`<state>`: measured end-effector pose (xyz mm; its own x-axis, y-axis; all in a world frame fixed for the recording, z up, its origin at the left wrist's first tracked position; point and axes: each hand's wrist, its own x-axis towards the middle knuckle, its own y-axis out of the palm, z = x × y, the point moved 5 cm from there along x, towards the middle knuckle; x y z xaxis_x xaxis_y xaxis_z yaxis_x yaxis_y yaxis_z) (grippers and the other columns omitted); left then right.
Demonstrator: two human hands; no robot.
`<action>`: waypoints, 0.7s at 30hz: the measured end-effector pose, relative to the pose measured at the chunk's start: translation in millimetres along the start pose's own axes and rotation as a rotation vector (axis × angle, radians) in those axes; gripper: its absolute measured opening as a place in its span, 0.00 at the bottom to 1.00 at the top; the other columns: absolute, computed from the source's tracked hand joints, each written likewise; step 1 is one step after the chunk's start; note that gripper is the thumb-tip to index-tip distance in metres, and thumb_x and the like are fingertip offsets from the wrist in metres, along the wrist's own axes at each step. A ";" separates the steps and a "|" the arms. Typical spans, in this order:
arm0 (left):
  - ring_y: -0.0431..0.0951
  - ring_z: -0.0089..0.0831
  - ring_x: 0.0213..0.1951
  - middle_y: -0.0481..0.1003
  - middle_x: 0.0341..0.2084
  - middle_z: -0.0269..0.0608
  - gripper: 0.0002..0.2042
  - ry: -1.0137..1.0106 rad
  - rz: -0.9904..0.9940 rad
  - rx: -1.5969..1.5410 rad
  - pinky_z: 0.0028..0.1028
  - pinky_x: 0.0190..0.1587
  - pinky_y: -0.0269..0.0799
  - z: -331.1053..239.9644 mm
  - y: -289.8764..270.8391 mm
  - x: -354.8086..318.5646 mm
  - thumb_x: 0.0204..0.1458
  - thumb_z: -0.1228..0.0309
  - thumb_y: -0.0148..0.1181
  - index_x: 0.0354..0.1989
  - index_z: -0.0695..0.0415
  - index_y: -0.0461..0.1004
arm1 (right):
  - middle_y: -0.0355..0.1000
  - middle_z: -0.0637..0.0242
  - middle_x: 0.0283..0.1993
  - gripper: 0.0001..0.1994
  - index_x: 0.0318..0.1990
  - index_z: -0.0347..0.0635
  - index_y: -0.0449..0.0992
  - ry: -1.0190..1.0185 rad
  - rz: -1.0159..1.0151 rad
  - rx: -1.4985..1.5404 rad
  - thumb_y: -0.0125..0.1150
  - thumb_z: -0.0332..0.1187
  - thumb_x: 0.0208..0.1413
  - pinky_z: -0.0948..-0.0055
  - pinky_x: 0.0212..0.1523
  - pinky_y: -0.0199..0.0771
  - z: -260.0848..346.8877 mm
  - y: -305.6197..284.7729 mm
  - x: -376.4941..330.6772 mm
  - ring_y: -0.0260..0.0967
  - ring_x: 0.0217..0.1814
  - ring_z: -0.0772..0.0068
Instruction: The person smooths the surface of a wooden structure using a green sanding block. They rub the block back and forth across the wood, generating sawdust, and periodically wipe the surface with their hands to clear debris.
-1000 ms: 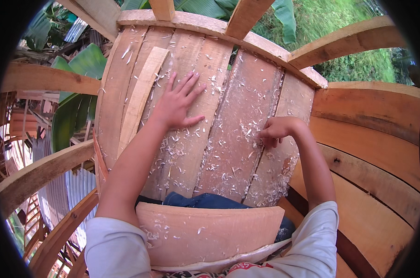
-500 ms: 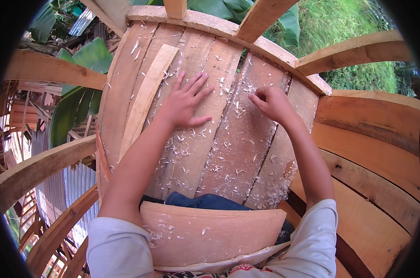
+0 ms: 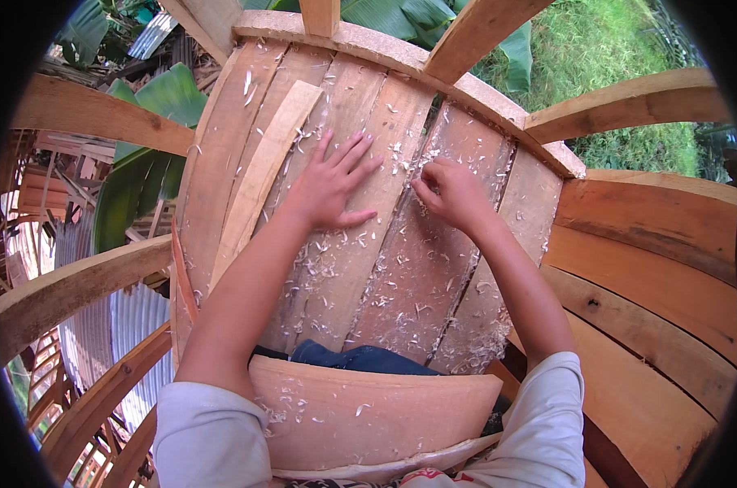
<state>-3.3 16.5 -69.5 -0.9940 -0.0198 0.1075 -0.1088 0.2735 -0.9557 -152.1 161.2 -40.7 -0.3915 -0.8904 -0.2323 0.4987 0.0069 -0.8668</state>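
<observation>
My left hand [image 3: 336,183] lies flat on the wooden planks [image 3: 348,281], its fingers spread and nothing under them that I can see. To its right, my right hand [image 3: 454,195] is closed, with the fingers curled and the thumb against them. It rests low over a reddish plank, beside the gap [image 3: 385,244] between two planks. Whatever it holds, if anything, is hidden by the fingers. Pale curled wood shavings [image 3: 397,154] are scattered around both hands. A loose curved strip of wood [image 3: 263,171] lies on the planks left of my left hand.
A broad curved board [image 3: 368,411] stands across the near side, with dark blue cloth [image 3: 360,356] just beyond it. Curved timber ribs [image 3: 100,114] stick out around the planking, and a planked side wall [image 3: 653,293] rises at right. Banana leaves [image 3: 141,195] and corrugated sheets [image 3: 141,325] show outside.
My right hand has moved left and slightly down, closer to my left hand and the plank gap, still closed. My left hand stays flat in place; the view has shifted slightly.
</observation>
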 end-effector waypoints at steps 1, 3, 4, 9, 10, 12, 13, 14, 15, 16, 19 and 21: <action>0.50 0.41 0.74 0.56 0.70 0.48 0.42 -0.004 -0.001 0.001 0.54 0.74 0.32 0.4 0.0 -0.4 0.48 0.40 0.57 0.70 0.47 0.59 | 0.75 0.58 0.29 0.14 0.32 0.40 0.79 0.085 0.145 0.068 0.62 0.43 0.57 0.60 0.38 0.73 -1.1 -0.4 -0.4 0.74 0.33 0.53; 0.50 0.41 0.74 0.56 0.70 0.49 0.42 -0.013 0.007 0.007 0.54 0.74 0.32 2.1 0.4 -2.1 0.48 0.40 0.57 0.70 0.47 0.58 | 0.78 0.52 0.34 0.17 0.35 0.37 0.81 0.146 0.544 0.116 0.62 0.45 0.55 0.57 0.42 0.75 1.1 8.4 -13.5 0.77 0.37 0.51; 0.50 0.41 0.74 0.56 0.70 0.49 0.42 -0.012 0.008 0.008 0.54 0.74 0.32 0.5 0.2 -1.5 0.48 0.40 0.57 0.70 0.47 0.58 | 0.80 0.48 0.36 0.19 0.36 0.35 0.82 0.183 0.741 0.136 0.62 0.46 0.55 0.56 0.43 0.76 1.5 12.6 -25.0 0.78 0.39 0.49; 0.50 0.42 0.73 0.56 0.70 0.48 0.41 -0.006 0.016 0.010 0.54 0.74 0.32 -1.5 -0.3 2.4 0.49 0.40 0.56 0.70 0.48 0.59 | 0.80 0.48 0.39 0.19 0.39 0.39 0.84 0.229 0.531 0.174 0.62 0.48 0.55 0.57 0.47 0.77 -5.5 22.1 -8.2 0.79 0.42 0.50; 0.50 0.42 0.73 0.55 0.70 0.48 0.41 -0.013 0.014 0.005 0.54 0.74 0.32 0.3 -1.1 0.1 0.49 0.40 0.56 0.70 0.48 0.59 | 0.80 0.48 0.39 0.19 0.39 0.39 0.84 0.195 0.429 0.108 0.62 0.47 0.55 0.57 0.47 0.77 -0.2 12.2 5.9 0.78 0.43 0.49; 0.50 0.42 0.73 0.55 0.71 0.48 0.41 0.000 0.002 0.000 0.54 0.74 0.32 -1.8 -2.3 1.7 0.49 0.40 0.56 0.69 0.48 0.59 | 0.79 0.50 0.36 0.15 0.35 0.38 0.83 0.161 0.237 0.042 0.61 0.43 0.54 0.55 0.45 0.77 -11.2 7.2 28.6 0.77 0.41 0.47; 0.50 0.42 0.73 0.55 0.71 0.48 0.41 0.004 -0.002 -0.007 0.54 0.74 0.33 -2.6 -2.5 1.6 0.49 0.40 0.56 0.69 0.48 0.59 | 0.79 0.50 0.35 0.15 0.34 0.38 0.82 0.064 0.133 0.034 0.61 0.42 0.53 0.55 0.44 0.76 -11.5 1.9 37.7 0.77 0.40 0.48; 0.50 0.42 0.73 0.55 0.71 0.48 0.41 0.007 -0.006 -0.007 0.54 0.74 0.33 -2.3 -3.0 2.1 0.49 0.40 0.56 0.69 0.48 0.60 | 0.78 0.51 0.34 0.14 0.33 0.37 0.81 -0.031 0.028 0.025 0.61 0.41 0.52 0.55 0.44 0.76 -12.0 -4.0 44.2 0.77 0.39 0.48; 0.50 0.42 0.73 0.55 0.71 0.48 0.41 0.011 -0.010 -0.007 0.54 0.73 0.33 -2.0 -3.5 2.8 0.48 0.40 0.56 0.69 0.48 0.60 | 0.78 0.51 0.32 0.13 0.32 0.37 0.80 -0.124 -0.077 0.016 0.61 0.40 0.51 0.55 0.43 0.76 -12.5 -9.5 47.7 0.76 0.38 0.49; 0.50 0.42 0.73 0.55 0.71 0.48 0.41 0.005 -0.013 -0.009 0.54 0.73 0.33 -1.0 -2.4 0.5 0.48 0.40 0.56 0.69 0.48 0.60 | 0.76 0.53 0.32 0.12 0.30 0.37 0.77 -0.112 -0.101 0.079 0.61 0.39 0.49 0.55 0.42 0.75 -10.1 -17.6 50.8 0.75 0.37 0.49; 0.50 0.42 0.73 0.55 0.71 0.48 0.41 -0.003 -0.016 -0.009 0.54 0.74 0.33 -0.2 -2.1 -0.7 0.48 0.40 0.56 0.69 0.48 0.59 | 0.77 0.52 0.32 0.12 0.31 0.37 0.78 0.084 -0.017 0.082 0.60 0.38 0.49 0.57 0.41 0.75 -21.1 -32.0 41.8 0.75 0.37 0.48; 0.50 0.41 0.73 0.55 0.71 0.48 0.41 -0.006 -0.005 -0.004 0.54 0.74 0.33 0.1 0.3 -0.8 0.48 0.39 0.56 0.69 0.48 0.59 | 0.76 0.53 0.40 0.12 0.32 0.39 0.78 0.136 0.023 0.006 0.61 0.40 0.50 0.57 0.43 0.74 -36.0 -24.3 35.6 0.75 0.41 0.50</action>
<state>-2.6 16.5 -69.9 -0.9935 -0.0274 0.1107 -0.1140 0.2768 -0.9542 -206.0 145.8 -43.8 -0.4807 -0.8203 -0.3099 0.5135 0.0231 -0.8578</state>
